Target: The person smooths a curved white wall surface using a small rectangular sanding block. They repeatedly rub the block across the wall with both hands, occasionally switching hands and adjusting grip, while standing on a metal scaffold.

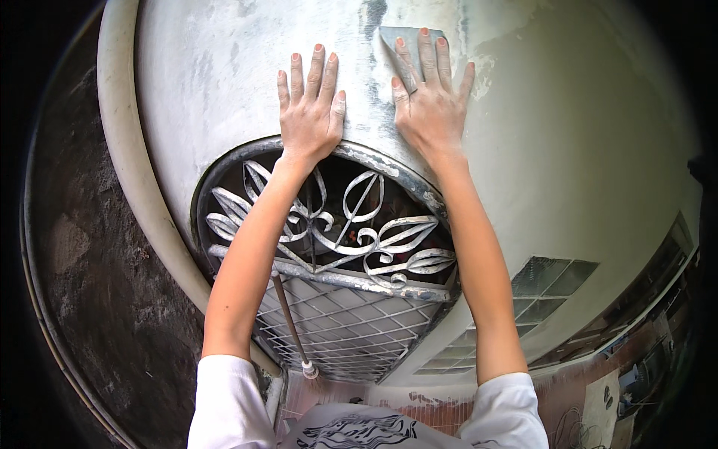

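Observation:
My left hand (310, 112) lies flat on the pale, dusty wall (217, 82), just above the arched frame of a metal grille. Its fingers are spread and nothing is in them. To its right, my right hand (434, 112) presses a grey sheet of sandpaper (412, 34) against the same wall. One edge of the sheet sticks out past the index finger, bent up from the surface; the rest is hidden under the fingers. Dark streaks and whitish patches mark the plaster around the sheet. White powder coats both hands.
Below the hands is a grille (321, 277) with white scrolls and a lattice. A long-handled broom or brush (290, 318) leans there. A thick pale pipe (123, 135) runs down the left. A louvred window (550, 280) and clutter (636, 382) lie at lower right.

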The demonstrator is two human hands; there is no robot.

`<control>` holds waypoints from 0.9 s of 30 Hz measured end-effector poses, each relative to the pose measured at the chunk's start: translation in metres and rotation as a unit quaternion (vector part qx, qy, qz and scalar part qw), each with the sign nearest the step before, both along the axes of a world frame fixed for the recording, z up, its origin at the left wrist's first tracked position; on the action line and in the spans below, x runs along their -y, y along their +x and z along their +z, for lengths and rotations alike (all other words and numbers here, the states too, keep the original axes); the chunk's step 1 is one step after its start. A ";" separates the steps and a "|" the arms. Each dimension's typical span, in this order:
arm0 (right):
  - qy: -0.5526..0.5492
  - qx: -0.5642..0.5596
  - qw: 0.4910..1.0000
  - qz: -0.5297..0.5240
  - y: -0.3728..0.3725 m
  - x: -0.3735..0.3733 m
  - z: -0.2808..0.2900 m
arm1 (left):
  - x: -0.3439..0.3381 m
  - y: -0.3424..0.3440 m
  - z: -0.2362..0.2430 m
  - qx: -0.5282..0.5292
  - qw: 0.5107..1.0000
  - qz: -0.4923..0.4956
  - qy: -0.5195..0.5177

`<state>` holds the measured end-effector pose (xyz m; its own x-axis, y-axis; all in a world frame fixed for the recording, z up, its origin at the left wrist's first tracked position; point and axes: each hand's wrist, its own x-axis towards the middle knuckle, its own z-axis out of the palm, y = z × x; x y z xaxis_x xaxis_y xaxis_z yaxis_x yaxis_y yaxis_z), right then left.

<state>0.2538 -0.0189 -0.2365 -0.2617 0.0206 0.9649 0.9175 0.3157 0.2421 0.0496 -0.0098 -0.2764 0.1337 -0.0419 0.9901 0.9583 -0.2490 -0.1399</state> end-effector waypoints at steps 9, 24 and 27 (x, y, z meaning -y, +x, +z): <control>-0.276 0.012 0.860 0.430 0.014 0.062 -0.097 | 0.071 0.028 -0.026 0.154 0.849 -0.482 -0.152; -0.258 -0.258 0.785 0.501 0.056 0.071 -0.137 | 0.134 0.049 -0.026 0.131 0.718 -0.549 -0.407; -0.113 -0.210 0.918 0.317 0.082 0.062 -0.146 | 0.125 0.053 0.009 0.119 0.896 -0.344 -0.253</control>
<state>0.3361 -0.0811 -0.3828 0.1029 0.2048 0.9734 0.5289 0.8175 -0.2279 0.1024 -0.1353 -0.2677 0.0303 0.4295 0.9026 0.5410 -0.7664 0.3465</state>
